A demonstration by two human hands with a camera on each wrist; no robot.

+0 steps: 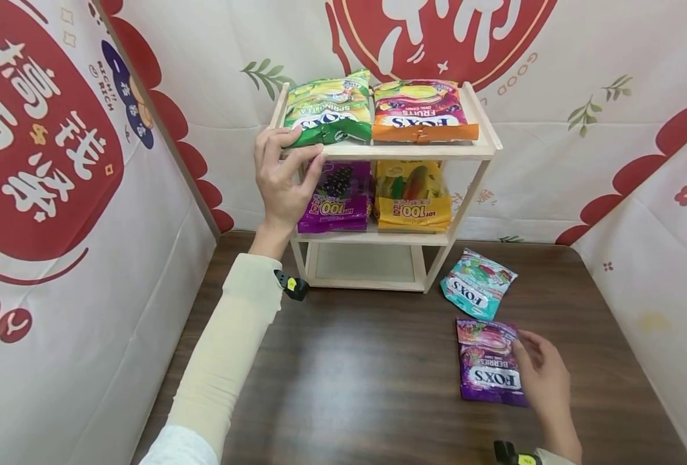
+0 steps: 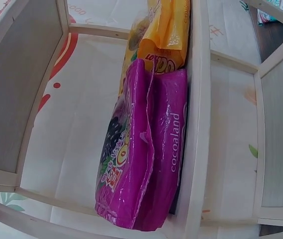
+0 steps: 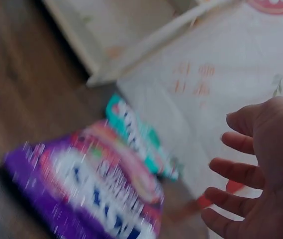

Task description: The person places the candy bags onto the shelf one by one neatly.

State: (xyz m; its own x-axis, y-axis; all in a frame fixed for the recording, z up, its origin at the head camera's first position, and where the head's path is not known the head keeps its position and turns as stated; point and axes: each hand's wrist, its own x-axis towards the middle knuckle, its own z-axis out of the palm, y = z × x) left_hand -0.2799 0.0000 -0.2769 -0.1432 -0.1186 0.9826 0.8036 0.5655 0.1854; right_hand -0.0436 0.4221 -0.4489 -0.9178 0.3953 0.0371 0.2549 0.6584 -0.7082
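Observation:
In the head view my left hand grips the front left corner of a small wooden shelf. Its fingertips touch the lower edge of a green Fox's Spring Tea candy bag on the top tier. My right hand is at the right side of a purple Fox's Berries candy bag lying on the table. In the right wrist view, the right fingers are spread and slightly bent, apart from that bag and holding nothing. Just behind it lies a teal Fox's bag.
A red and orange Fox's Fruits bag sits beside the green one. On the middle tier stand a purple Lot 100 bag and a yellow one. The bottom tier stands on the brown table. Printed cloth walls surround it.

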